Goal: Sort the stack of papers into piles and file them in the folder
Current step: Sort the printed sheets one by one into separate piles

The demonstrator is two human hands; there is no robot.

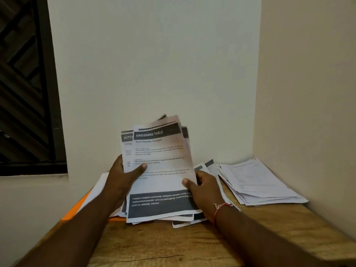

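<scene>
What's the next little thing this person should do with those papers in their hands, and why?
Probably slide the top sheet off with the right hand and lay it on a matching pile. The left hand also grips the fanned bunch. That sheet reads DRESSING TABLE and the sheet behind starts KITC, so the headings are mixed. Which pile fits, I cannot tell.

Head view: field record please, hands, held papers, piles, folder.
held sheaf: fanned, tilted upright; top sheet headed DRESSING TABLE
left hand: grips held sheaf's left edge, thumb on front
right hand: grips its lower right edge, thumb on front
right pile: loose stack on wooden table, by right wall
orange folder: table's left side, white sheets on it
</scene>
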